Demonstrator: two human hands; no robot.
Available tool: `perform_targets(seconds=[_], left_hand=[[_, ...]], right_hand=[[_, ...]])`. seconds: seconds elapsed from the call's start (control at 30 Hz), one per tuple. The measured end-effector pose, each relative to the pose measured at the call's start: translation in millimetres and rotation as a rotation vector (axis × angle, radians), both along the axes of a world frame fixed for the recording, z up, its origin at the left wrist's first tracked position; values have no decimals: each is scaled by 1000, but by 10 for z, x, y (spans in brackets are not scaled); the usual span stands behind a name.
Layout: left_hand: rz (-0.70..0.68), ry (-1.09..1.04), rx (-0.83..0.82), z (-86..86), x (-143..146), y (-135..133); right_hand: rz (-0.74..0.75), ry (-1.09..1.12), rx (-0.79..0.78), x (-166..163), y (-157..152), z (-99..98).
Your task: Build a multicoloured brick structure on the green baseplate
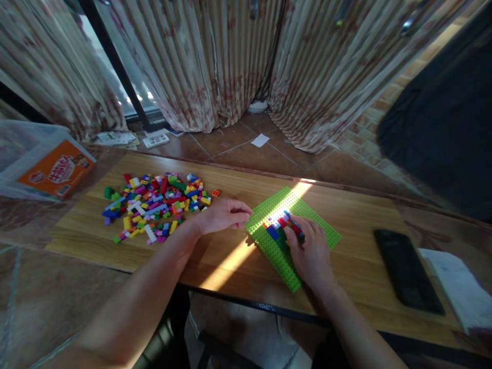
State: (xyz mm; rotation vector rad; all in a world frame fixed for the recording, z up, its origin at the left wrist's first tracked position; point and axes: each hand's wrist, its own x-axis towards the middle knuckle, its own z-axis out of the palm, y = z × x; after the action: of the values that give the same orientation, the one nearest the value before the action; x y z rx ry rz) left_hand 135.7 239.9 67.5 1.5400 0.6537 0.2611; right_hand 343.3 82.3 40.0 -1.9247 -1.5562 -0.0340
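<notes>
A bright green studded baseplate (269, 210) lies on the wooden table (357, 215), turned at an angle. A small cluster of red, blue, white and dark green bricks (280, 224) stands on its middle. My right hand (310, 251) rests on the plate with its fingertips pressed onto that cluster; whether it pinches a brick is hidden. My left hand (223, 214) lies on the table with curled fingers touching the plate's left edge. A heap of loose coloured bricks (154, 204) is spread to the left of my left hand.
A black phone (407, 270) lies at the right of the table beside a white notebook (459, 287). A clear plastic bin with an orange booklet (57, 169) stands at the far left. Curtains (215, 61) hang behind, and a dark cloth (446, 113) at the right.
</notes>
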Motion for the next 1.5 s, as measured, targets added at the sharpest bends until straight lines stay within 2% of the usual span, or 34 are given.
perform_targets(seconds=[0.17,0.37,0.53,0.63,0.8,0.9,1.03,1.2,1.5], left_hand=[[116,-7,74,38,-95,115],[226,-161,126,-4,104,-28],[332,-185,305,-93,312,-227],[295,-163,444,-138,371,-337],[126,-166,643,-187,383,-426],[106,-105,729,-200,381,-440],[85,-46,825,-199,377,-479],[39,-104,963,-192,340,-549],[-5,-133,1046,-194,314,-566]], right_hand=[[48,8,-11,-70,36,-8],[70,58,-32,-110,59,30],[73,322,15,-13,61,58],[34,435,31,45,65,39],[43,405,17,48,76,21],[40,410,3,39,79,30],[0,541,-42,65,77,42],[20,705,-77,93,79,79],[42,598,-80,91,84,92]])
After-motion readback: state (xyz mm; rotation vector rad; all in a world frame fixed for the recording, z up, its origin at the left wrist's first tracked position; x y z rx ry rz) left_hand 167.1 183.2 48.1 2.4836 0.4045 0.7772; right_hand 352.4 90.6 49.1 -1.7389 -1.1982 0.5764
